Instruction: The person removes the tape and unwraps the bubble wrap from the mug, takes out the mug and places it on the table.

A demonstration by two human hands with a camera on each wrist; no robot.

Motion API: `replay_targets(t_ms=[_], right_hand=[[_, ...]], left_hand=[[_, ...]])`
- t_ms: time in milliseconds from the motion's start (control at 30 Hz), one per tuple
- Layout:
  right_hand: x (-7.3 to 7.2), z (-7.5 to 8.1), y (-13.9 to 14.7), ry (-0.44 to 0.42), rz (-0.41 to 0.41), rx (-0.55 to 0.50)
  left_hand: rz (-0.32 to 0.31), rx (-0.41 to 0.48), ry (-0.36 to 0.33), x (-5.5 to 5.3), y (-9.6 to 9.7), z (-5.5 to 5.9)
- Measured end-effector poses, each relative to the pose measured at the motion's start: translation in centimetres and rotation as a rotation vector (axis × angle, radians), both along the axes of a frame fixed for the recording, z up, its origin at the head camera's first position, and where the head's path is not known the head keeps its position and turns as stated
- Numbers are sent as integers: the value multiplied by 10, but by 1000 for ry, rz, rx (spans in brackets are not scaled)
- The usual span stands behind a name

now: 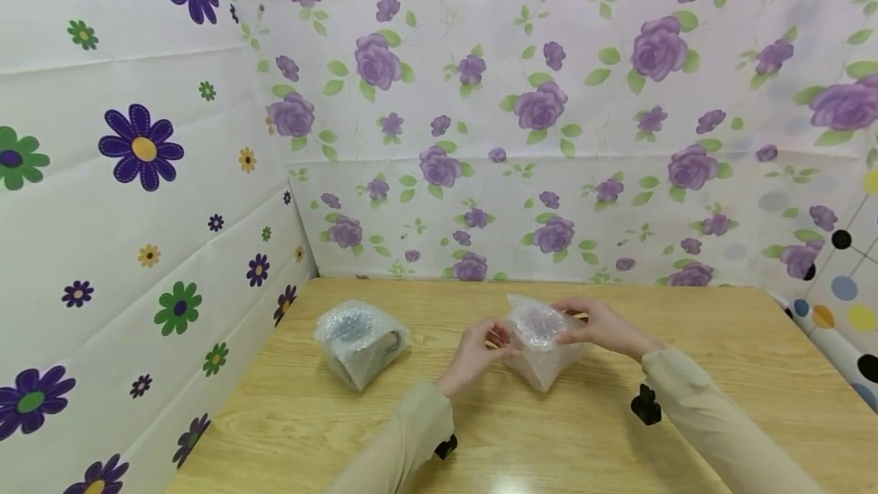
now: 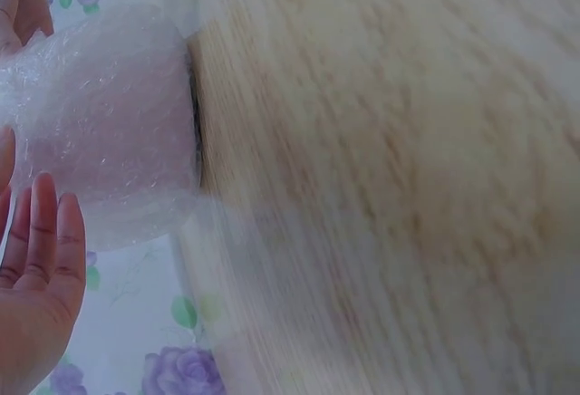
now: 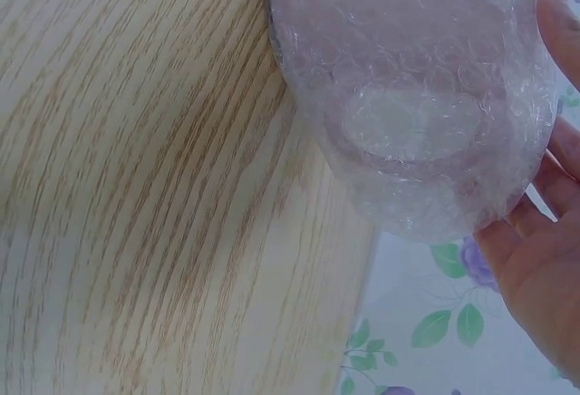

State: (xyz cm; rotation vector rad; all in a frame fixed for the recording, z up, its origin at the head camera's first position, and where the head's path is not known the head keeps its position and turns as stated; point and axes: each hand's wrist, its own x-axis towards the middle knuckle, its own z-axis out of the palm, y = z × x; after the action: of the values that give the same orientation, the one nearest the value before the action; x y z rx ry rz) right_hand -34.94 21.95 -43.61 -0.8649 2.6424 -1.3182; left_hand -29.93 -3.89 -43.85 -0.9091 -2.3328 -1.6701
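A bubble-wrapped package [image 1: 538,338] is held near the middle of the table [image 1: 274,433] by the curved fingers of the right hand [image 1: 609,326], the left hand's [image 1: 476,353] being relaxed alongside; soft, slippery and possibly fragile, it is judged best cradled from both sides, the back edge lying near, more room frontward.

Beneath the left grip [image 1: 475,354] and right grip [image 1: 600,325], a wooden tabletop [image 1: 549,441]. Left of the left grip, a bubble-wrapped bundle [image 1: 357,341]. Behind both grips, a rose-print cloth [image 1: 490,120]; far left of them, a daisy-print sheet [image 1: 133,219]; far right of them, a polka-dot sheet [image 1: 844,303].
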Motion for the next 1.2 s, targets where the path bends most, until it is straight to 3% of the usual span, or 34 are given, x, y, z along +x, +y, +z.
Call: replay_targets(t_ms=[333, 633, 967, 1200], right_hand=[[4, -2, -1, -6, 12, -26], [20, 21, -10, -12, 34, -53], [4, 2, -2, 14, 21, -36], [18, 21, -8, 1, 29, -27]], left_hand=[[-33, 5, -4, 6, 1, -1], [-46, 37, -25, 6, 2, -2], [-50, 38, 5, 8, 6, -2], [-37, 34, 23, 3, 10, -9]])
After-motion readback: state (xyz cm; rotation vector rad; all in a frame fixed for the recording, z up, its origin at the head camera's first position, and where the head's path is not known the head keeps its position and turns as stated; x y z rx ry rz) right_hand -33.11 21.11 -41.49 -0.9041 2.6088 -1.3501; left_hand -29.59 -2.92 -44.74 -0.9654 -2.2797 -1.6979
